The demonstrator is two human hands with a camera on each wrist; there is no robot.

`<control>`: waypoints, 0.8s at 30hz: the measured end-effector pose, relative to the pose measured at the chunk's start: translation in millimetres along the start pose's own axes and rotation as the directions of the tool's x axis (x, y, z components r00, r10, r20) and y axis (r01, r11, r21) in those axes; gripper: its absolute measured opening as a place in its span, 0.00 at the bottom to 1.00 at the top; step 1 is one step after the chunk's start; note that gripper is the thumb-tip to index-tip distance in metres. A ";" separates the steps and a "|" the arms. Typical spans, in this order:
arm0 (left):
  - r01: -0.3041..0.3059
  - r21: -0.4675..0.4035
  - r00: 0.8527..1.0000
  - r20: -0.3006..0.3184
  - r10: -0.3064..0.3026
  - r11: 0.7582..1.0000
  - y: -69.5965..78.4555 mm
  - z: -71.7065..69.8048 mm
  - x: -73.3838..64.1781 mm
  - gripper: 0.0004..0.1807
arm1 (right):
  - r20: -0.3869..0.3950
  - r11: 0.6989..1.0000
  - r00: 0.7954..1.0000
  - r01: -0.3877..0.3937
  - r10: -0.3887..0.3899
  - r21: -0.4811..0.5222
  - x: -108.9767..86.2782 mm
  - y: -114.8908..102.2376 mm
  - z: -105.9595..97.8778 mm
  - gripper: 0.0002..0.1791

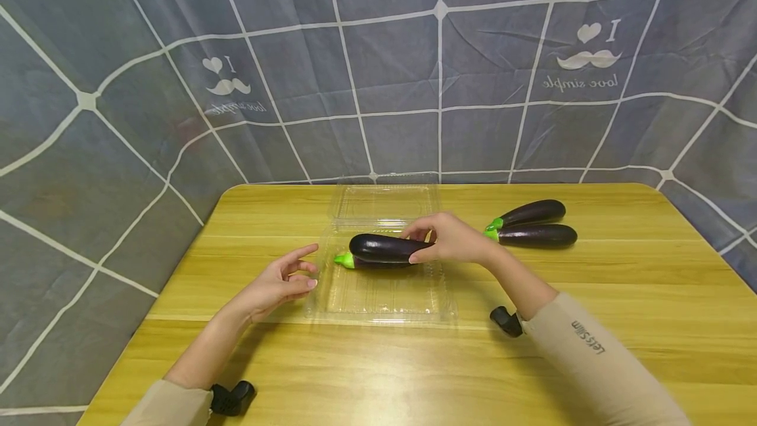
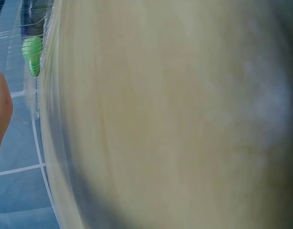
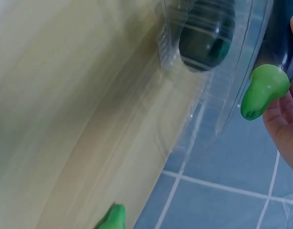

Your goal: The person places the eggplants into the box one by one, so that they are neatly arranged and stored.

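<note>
My right hand [image 1: 452,239] grips a dark purple eggplant [image 1: 381,247] near its stem end, fingers on one side and thumb on the other. In the right wrist view its green cap [image 3: 266,90] sticks out beside the fingers. Below it, a second eggplant [image 1: 345,260] lies in a clear plastic clamshell box [image 1: 384,298], its green stem toward the left wall. Whether the two eggplants touch is unclear. My left hand [image 1: 282,281] stays at the box's left edge with loosely bent fingers and holds nothing; contact with the rim cannot be made out.
Two more eggplants [image 1: 537,235] lie side by side on the wooden table [image 1: 532,360], right of the box. The box's clear lid [image 1: 387,202] stands open at the back. A grey curtain [image 1: 402,71] hangs behind the table.
</note>
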State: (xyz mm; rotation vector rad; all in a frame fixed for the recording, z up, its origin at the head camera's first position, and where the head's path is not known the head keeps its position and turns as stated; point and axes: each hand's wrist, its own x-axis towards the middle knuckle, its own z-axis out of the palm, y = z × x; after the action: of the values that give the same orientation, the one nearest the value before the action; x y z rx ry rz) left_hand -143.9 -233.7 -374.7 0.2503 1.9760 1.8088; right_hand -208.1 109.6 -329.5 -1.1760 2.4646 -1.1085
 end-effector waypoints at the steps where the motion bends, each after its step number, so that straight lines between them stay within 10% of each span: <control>1: -0.001 0.001 1.000 0.001 0.001 1.000 0.0 0.1 0.0 0.41 | 0.001 1.000 1.000 0.001 -0.001 0.003 1.4 -0.4 1.5 0.19; 24: -0.006 -0.011 1.000 0.001 0.006 1.000 -1.0 0.6 0.2 0.41 | 0.052 0.993 0.998 0.028 -0.022 -0.116 18.5 -1.5 36.9 0.18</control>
State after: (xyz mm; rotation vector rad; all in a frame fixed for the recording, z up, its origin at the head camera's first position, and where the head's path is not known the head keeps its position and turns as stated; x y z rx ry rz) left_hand -143.7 -233.2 -375.7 0.2543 1.9667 1.8223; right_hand -202.6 75.3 -351.8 -1.2546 2.5125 -0.9403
